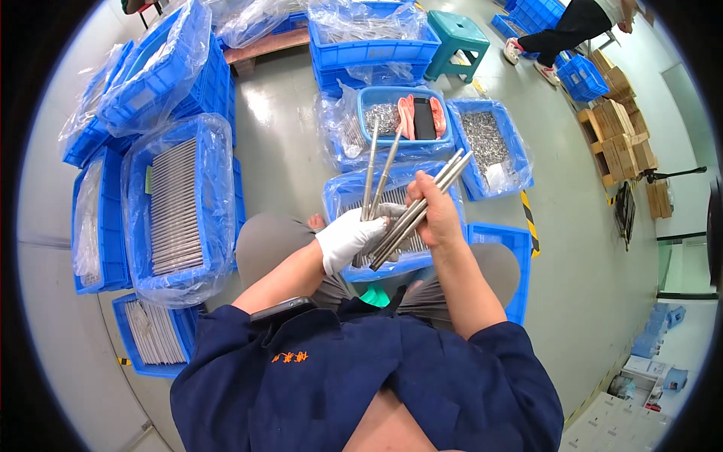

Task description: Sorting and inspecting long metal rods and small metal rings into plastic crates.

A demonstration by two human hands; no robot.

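Fingers of the bare right hand (441, 218) wrap around a bundle of metal rods (404, 228), which slants from near left to far right above a plastic-lined blue crate (333, 202). To its left, the white-gloved left hand (351, 235) grips two slimmer rods (371, 169), their free ends pointing away from the seated worker. Whether the glove touches the near ends of the bundle cannot be told. More rods lie in the crate below. Just beyond it, a small blue tub (422, 143) holds small metal pieces (382, 118), a coral-pink cloth (407, 117) and a dark phone (423, 118). On the right sits a second lined crate (474, 182) of small metal parts; on the left, a large lined crate (175, 282) carries a row of rods. A green stool (456, 34) stands at the far side, and another person (565, 34) appears at far right.
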